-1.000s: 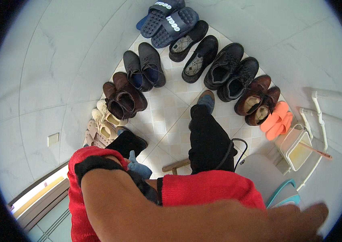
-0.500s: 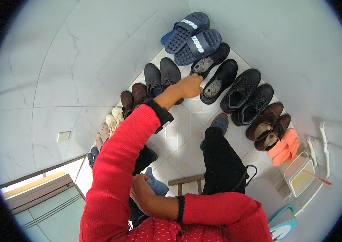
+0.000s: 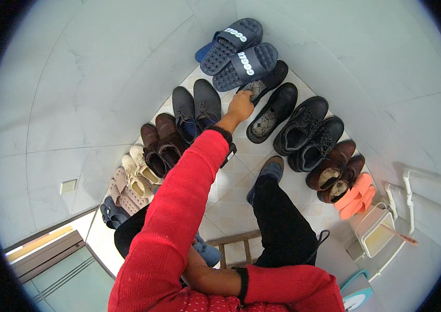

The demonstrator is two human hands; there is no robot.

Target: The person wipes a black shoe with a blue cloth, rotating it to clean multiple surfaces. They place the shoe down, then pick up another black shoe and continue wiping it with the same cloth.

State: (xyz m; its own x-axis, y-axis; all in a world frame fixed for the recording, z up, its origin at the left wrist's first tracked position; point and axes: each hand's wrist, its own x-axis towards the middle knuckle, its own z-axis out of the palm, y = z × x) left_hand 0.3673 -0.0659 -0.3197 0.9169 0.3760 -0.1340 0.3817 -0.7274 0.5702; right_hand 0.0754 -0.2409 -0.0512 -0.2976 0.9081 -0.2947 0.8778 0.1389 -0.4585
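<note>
Black slip-on shoe [image 3: 262,86] under left hand [image 3: 240,106] | fingers gripping its heel rim | right hand hidden

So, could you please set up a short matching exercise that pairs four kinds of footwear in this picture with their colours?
Footwear:
1. slides
2. lace-up boots
3. sandals by the white bin
4. sneakers on the left

Colours:
A. cream
B. orange
C. dark blue
D. black

Pairs: 1-C, 2-D, 3-B, 4-A
</note>
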